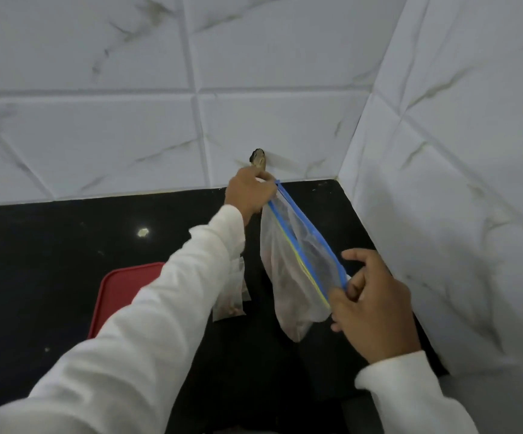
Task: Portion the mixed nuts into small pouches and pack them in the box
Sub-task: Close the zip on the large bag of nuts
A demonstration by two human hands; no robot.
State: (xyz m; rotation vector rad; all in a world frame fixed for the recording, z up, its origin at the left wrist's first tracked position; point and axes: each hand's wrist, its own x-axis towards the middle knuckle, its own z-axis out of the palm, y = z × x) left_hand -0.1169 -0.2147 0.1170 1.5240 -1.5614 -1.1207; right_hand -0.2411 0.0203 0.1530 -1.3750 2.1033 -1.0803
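Zip bag (pixel 288 264) hangs in the air btwn both hands, above the black counter (pixel 50 245) near the tiled corner, its blue seal strip (pixel 308 233) stretched taut from far end to near end. Left hand (pixel 249 192), arm in white sleeve (pixel 166 308) reaching fwd, grips the far top corner w/ fingers curled round it. Right hand (pixel 370 305) pinches the near top corner btwn thumb & fingers. Brownish contents show dimly thru the clear plastic, low in the bag; too blurred to tell more. Red lid (pixel 122 289) lies flat on the counter at left, partly under the left arm. Small pouches (pixel 229 305) w/ brown bits lie just beside it, btwn lid & bag. White marble-look tiles (pixel 97 136) stand behind & at right.
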